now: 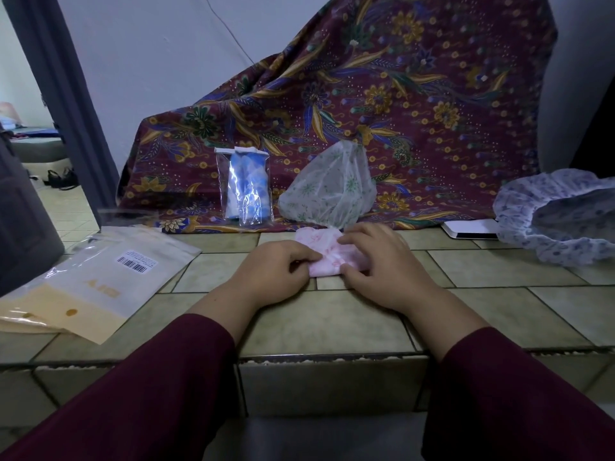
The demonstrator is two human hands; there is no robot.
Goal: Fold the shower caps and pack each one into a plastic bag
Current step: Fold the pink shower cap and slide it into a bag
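1. The fingers (301,257) of the left hand (276,271) are curled and pinch the left edge of a folded pink shower cap (324,257); the fingers of the right hand (382,264) are curled over its right side, thumb tucked at the near edge, pressing it down.
2. The pink shower cap lies as a small flat bundle on the tiled counter (326,321), between the two hands.
3. Just behind it stands a green-flowered shower cap (329,188), puffed up and leaning on the batik cloth (416,94).
4. To the left of that, a clear plastic bag with a blue shower cap (244,188) inside stands upright against the same cloth.
5. At the far right of the counter a purple-flowered shower cap (562,217) lies open, partly over a white flat object (472,229).
6. At the left lie flat plastic bags (100,281), the top one with a barcode label.
7. Both arms wear dark red sleeves (159,394).
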